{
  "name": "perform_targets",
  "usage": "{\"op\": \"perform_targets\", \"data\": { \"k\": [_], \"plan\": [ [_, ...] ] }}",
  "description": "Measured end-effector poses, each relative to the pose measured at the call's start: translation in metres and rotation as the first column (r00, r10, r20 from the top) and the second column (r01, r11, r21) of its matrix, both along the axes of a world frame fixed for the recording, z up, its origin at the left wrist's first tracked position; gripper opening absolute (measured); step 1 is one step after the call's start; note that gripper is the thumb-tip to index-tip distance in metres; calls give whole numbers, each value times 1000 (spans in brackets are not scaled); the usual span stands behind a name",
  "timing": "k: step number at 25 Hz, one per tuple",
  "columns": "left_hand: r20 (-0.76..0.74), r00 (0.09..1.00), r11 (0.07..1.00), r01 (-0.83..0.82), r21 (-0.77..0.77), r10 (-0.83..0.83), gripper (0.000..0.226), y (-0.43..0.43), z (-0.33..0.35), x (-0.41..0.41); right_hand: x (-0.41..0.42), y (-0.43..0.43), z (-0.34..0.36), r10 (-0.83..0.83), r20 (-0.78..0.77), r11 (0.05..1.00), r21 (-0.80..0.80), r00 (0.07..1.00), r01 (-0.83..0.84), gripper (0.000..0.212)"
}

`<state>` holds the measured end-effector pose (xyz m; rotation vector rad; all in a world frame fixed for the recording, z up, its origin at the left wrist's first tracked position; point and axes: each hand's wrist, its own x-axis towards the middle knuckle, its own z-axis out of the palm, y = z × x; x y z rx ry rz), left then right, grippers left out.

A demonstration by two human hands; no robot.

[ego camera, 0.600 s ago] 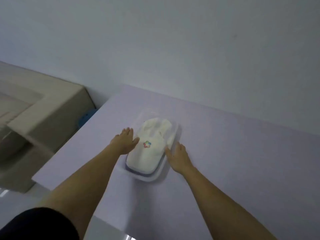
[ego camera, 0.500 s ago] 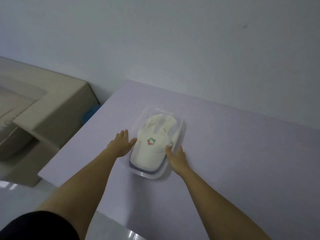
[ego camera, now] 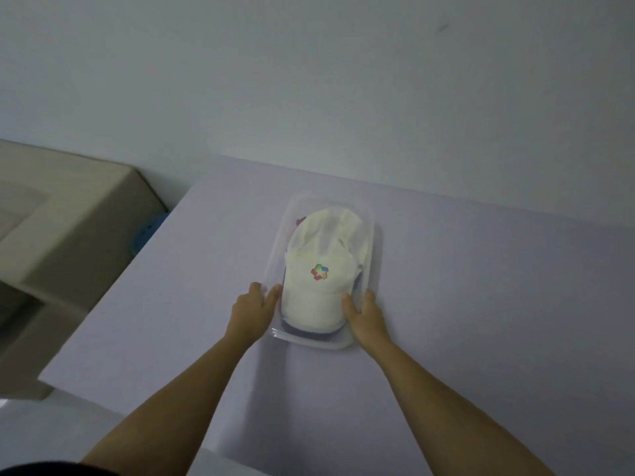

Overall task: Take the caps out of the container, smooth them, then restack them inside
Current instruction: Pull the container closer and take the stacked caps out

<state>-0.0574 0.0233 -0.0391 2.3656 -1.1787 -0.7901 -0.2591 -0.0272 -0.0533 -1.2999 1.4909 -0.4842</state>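
Clear container [ego camera: 377, 249] on a lilac table [ego camera: 481, 304], holding a white cap [ego camera: 321, 249] bearing a multicoloured emblem [ego camera: 319, 272]; no lettering is legible. Of a purple cap [ego camera: 309, 333] beneath, only 1 brim edge shows. The left hand [ego camera: 252, 309] and right hand [ego camera: 366, 312] straddle the container walls, thumbs inside against the white brim. Whether they pinch cannot be told. A blue object [ego camera: 147, 231] is half hidden behind the table.

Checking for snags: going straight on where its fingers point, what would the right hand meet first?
The right hand would likely meet the rim of the container first, the cap just beside; depth unclear.
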Motion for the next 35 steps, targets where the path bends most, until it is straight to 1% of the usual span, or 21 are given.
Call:
{"op": "perform_targets", "data": {
  "k": [3, 7, 11, 14, 17, 18, 20, 21, 23, 29, 32, 35],
  "plan": [
    [-28, 998, 996, 61, -69, -63, 51, -6, 0, -59, -59, 2, 4, -76, -42, 997, -28, 996, 75, 50],
    [-46, 992, 990, 116, -80, -120, 48, 2, -11, -117, -122, 22, 0, -143, -71, 990, -12, 987, 143, 45],
    [-50, 990, 990, 126, -59, -129, 50, 10, -23, -143, -150, 39, -5, -164, -98, 986, 20, 982, 166, 45],
    [-64, 991, 992, 110, -70, -114, 51, 16, -22, -152, -158, 42, -6, -153, -72, 986, 51, 986, 157, 53],
    [-103, 995, 997, 0, -78, -8, 57, 17, -21, -153, -154, 42, -1, -211, 62, 973, 103, 976, 204, 53],
    [-135, 989, 996, -60, -59, 52, 58, 19, -22, -152, -151, 44, 0, -250, 94, 965, 101, 964, 240, 52],
    [-224, 963, 988, -153, 15, 152, 51, 25, -24, -152, -145, 46, -3, -321, 117, 946, 89, 940, 312, 55],
    [-262, 947, 983, -175, 60, 185, 47, 30, -26, -153, -142, 47, -8, -347, 115, 937, 89, 931, 338, 58],
    [-309, 925, 975, -204, 82, 220, 45, 35, -26, -153, -139, 48, -11, -364, 92, 931, 53, 927, 360, 59],
    [-257, 956, 986, -109, 128, 139, 55, 27, -11, -145, -136, 44, -10, -349, 34, 937, 27, 937, 348, 59],
    [-249, 958, 985, -110, 131, 140, 51, 29, -8, -147, -136, 45, -11, -349, 42, 937, 22, 936, 349, 57],
    [-201, 977, 992, -54, 110, 75, 47, 28, -2, -145, -137, 44, -8, -367, 86, 930, 48, 926, 364, 55]
  ]
}}
